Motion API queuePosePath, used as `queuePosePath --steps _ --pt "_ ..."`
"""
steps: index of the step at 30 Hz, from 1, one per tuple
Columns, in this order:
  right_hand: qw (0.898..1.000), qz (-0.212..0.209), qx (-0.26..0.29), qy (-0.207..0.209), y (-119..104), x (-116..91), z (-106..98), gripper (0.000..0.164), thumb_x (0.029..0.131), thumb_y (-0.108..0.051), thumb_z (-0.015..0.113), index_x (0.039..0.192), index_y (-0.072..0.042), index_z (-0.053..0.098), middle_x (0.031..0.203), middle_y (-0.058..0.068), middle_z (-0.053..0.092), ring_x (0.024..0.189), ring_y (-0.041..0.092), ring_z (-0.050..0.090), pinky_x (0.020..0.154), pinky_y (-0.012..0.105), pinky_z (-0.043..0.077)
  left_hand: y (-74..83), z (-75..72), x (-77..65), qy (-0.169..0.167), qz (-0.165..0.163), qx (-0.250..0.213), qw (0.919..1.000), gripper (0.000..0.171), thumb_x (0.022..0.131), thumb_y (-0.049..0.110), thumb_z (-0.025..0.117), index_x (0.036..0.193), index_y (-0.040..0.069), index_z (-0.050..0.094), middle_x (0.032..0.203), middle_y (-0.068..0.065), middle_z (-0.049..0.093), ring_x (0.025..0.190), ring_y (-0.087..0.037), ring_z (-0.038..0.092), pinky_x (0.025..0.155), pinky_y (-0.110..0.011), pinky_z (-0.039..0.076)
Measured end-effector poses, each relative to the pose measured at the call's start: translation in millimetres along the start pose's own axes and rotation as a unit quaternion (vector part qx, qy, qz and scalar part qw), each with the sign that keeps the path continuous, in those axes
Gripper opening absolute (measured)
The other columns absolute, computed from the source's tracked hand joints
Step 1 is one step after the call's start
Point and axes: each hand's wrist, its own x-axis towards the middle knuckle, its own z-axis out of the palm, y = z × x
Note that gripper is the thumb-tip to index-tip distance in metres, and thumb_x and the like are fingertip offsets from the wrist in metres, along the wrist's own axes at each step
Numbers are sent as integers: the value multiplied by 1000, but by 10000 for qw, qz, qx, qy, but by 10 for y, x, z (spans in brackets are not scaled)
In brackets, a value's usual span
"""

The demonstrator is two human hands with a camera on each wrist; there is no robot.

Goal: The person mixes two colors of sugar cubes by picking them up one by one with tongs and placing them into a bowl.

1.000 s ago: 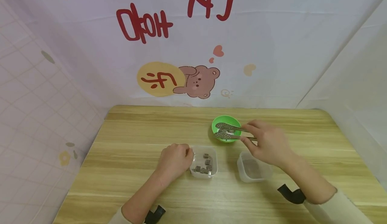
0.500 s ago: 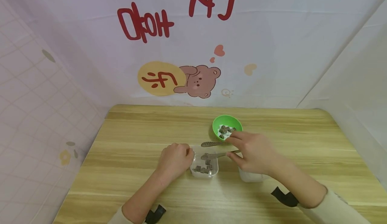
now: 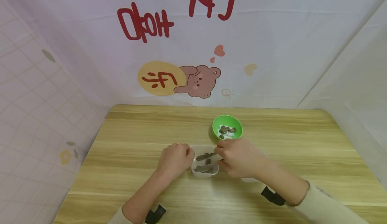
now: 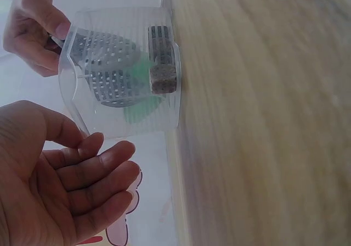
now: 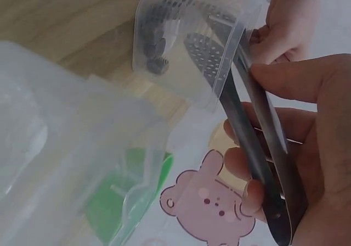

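My right hand [image 3: 242,158] holds metal tongs [image 5: 269,141] between thumb and fingers. Their perforated heads reach down inside a clear plastic container [image 3: 205,175], spread apart, with one head low among the brown cubes. Several of these small speckled cubes [image 4: 163,79] lie on the container's floor. My left hand [image 3: 173,161] pinches the container's left rim between thumb and index finger; its other fingers are loosely bent in the left wrist view. Behind the right hand, a green bowl [image 3: 231,119] contains several brown cubes [image 3: 223,130] on top of white pieces.
A second plastic container [image 3: 250,180] stands to the right, mostly covered by the right hand and forearm in the head view. Everything rests on a wood-grain table [image 3: 136,126]. A white printed cloth [image 3: 266,32] hangs behind its back edge.
The right hand has carried the tongs from over the green bowl leftward and nearer, down into the clear container. Brown cubes now show uncovered in the bowl. The left hand has stayed put.
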Motion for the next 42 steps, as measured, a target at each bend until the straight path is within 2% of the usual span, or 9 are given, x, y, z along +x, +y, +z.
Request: queuePosePath --steps 7,15,19,24,31,37,42 --pt "9985 -139 -269 -453 -62 108 -19 26 81 -27 82 73 -16 59 72 -6 48 58 8 42 48 25 37 -11 1 9 12 8 143 9999 44 96 15 58 54 21 45 47 14 34 44 -4 30 44 -28 30" --pt "9976 -210 -470 -471 -76 165 -18 29 83 -18 76 66 -16 53 67 -5 45 54 11 38 45 26 33 -17 -6 13 0 16 205 9998 44 96 16 59 54 21 45 47 13 36 44 -5 32 44 -29 32" --pt "9975 -234 -529 -416 -73 174 -3 27 76 -10 73 64 -17 50 66 -5 44 52 10 36 44 26 29 -20 -2 18 37 45 227 9997 44 96 16 60 54 20 44 48 12 34 45 -6 32 45 -29 31" --pt "9975 -250 -609 -260 -58 179 11 25 69 -6 73 64 -17 51 66 -5 44 52 10 37 43 27 29 -17 -1 20 26 44 209 9998 45 97 15 60 54 20 43 47 12 34 44 -6 31 44 -28 29" --pt "9989 -105 -456 -99 3 141 30 27 74 -20 82 68 -17 57 68 -6 47 54 8 41 44 26 33 -11 3 19 17 64 174 9998 45 97 14 59 55 20 43 47 12 33 44 -5 30 43 -27 29" --pt "9987 -56 -450 -223 8 150 41 26 83 -23 79 69 -17 57 69 -6 47 54 9 41 44 27 35 -16 6 14 15 53 120 9999 46 97 14 59 55 20 44 47 12 33 43 -4 30 42 -27 28" --pt "9974 -33 -680 -246 -29 184 34 26 83 -22 78 69 -15 57 69 -4 48 55 12 45 44 28 35 -20 7 15 0 63 161 9999 45 97 15 60 55 20 45 48 12 35 43 -5 31 43 -27 29"
